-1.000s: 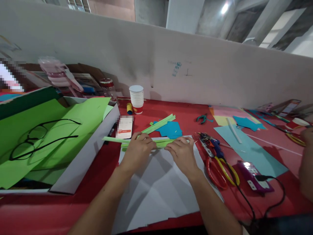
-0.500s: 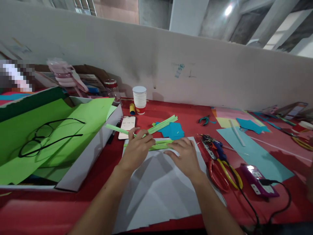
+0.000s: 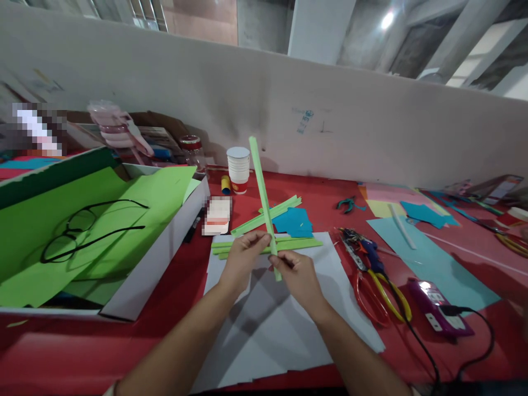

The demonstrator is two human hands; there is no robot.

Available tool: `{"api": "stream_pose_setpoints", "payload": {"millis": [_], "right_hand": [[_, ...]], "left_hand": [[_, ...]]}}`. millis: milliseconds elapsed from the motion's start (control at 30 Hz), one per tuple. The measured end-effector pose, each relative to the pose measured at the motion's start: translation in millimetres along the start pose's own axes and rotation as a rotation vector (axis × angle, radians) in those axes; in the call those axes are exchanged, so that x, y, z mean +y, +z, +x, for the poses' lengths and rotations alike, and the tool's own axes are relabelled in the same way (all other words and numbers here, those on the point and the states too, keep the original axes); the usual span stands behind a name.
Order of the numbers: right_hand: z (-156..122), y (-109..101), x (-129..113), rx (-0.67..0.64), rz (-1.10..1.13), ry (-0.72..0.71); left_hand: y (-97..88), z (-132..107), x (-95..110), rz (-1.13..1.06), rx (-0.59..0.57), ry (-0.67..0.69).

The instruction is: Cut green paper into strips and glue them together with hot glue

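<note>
Between both hands a long, narrow green paper strip (image 3: 260,184) is held up, leaning slightly left at its top. My left hand (image 3: 246,256) pinches it from the left with thumb and fingers. Just below, my right hand (image 3: 297,273) pinches its lower part from the right. More green paper strips (image 3: 226,249) lie flat behind the hands on the white paper (image 3: 268,341). Another bundle of green strips (image 3: 284,208) rests at a slant beyond them, beside blue paper pieces (image 3: 299,221).
At left stands a box (image 3: 159,264) with green sheets and black glasses (image 3: 68,242). Stacked paper cups (image 3: 238,170) and a phone (image 3: 217,215) are behind. Pliers (image 3: 371,291), a purple corded device (image 3: 439,308) and light-blue paper (image 3: 433,264) lie to the right.
One green strip has been lifted off the paper and stood nearly upright between my hands. Both hands have come closer together and are now pinching it.
</note>
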State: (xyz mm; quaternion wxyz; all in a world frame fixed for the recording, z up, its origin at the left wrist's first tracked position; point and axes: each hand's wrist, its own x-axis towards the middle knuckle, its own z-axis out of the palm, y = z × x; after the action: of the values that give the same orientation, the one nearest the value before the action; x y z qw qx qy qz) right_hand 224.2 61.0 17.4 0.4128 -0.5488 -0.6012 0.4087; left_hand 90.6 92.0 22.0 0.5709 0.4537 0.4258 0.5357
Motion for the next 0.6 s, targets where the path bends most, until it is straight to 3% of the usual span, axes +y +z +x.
{"api": "stream_pose_setpoints", "payload": {"millis": [167,333,433,533,600], "right_hand": [[-7.9,19.0,5.1,-0.114,-0.010,0.026],[-12.6,15.7,2.0,-0.332,-0.096,-0.028],[-7.9,5.1,-2.8,-0.205,-0.003,-0.016],[0.0,-2.8,-3.1,-0.009,0.156,0.021],[4.5,-5.1,-0.9,0.047,0.207,0.067]], "left_hand": [[-5.8,3.0,2.3,-0.189,0.023,-0.037],[-15.3,9.1,9.4,-0.178,0.102,-0.077],[-17.8,8.8,13.0,-0.088,-0.004,-0.147],[-15.9,4.7,14.8,0.087,-0.204,-0.233],[-14.0,1.6,15.7,0.216,-0.308,-0.254]]}}
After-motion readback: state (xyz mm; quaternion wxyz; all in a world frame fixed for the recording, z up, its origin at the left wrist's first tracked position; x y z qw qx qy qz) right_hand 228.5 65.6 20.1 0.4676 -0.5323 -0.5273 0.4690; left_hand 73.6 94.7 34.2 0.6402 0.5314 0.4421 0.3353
